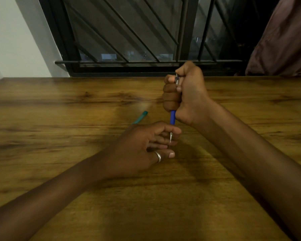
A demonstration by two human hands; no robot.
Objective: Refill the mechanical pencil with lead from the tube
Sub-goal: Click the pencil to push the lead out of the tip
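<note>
My right hand [184, 94] is clenched in a fist around the blue mechanical pencil [172, 117], which stands upright with its metal tip pointing down. The thumb sits over the pencil's top end. My left hand [146, 150] rests on the wooden table [59, 119] just under the tip, fingers loosely apart, a silver ring on the thumb. The pencil's tip hangs in front of those fingers; whether a lead sticks out is too fine to tell. A teal lead tube [140, 117] lies on the table behind my left hand, partly hidden by it.
A dark barred window [129, 32] rises behind the table's far edge. A brownish cloth [285, 40] hangs at the top right. A pale wall [12, 40] is at the left.
</note>
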